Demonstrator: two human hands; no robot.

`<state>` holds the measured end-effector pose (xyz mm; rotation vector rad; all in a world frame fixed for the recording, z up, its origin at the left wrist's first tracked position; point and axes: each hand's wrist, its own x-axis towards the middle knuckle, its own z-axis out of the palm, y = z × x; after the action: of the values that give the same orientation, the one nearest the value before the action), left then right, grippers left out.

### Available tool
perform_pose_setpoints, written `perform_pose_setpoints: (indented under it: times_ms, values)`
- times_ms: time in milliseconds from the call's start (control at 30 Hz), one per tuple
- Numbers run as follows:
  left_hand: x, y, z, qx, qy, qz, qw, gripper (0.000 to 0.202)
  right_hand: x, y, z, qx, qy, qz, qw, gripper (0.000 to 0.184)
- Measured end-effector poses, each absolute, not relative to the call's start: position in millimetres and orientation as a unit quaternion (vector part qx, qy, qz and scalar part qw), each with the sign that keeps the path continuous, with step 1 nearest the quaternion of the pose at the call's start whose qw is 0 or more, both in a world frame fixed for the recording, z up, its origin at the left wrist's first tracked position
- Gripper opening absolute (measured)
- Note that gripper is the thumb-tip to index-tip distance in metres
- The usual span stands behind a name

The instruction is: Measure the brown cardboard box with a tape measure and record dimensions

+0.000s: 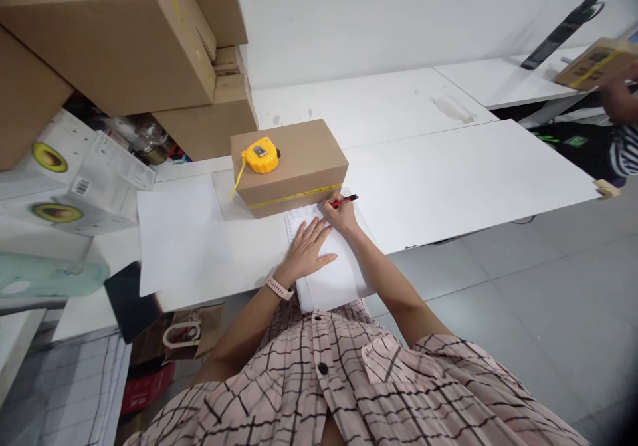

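Note:
My right hand (341, 213) is closed around a red and black pen (345, 201), its tip end near the top of a sheet of paper (336, 276) that carries lines of writing. Flat on the same paper lies my left hand (309, 250), fingers spread, with a pink band on the wrist. The paper reaches over the table's front edge towards my body. Just beyond both hands sits a closed cardboard box (294, 173) with yellow tape along its side. A yellow tape measure (262, 155) rests on top of that box, a short length of its blade hanging over the edge.
Blank white paper (177, 226) lies on the white table (448, 173) at left, near a dark flat object (132, 300). Large cartons (109, 40) are stacked at back left. At far right, another person's hand (621, 100) is by a taped box (595, 64) and a black bottle (561, 32).

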<state>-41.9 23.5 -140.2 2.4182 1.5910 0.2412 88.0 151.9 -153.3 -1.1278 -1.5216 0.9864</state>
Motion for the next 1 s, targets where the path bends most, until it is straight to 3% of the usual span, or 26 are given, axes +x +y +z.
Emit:
perform_pose_setpoints:
  times_ms: [1000]
  values:
    - [-42.6,23.6,-137.9,0.828,0.543,0.077,0.117,0.076,88.7,155.2,-155.0,-0.486,-0.614,0.398,0.477,0.022]
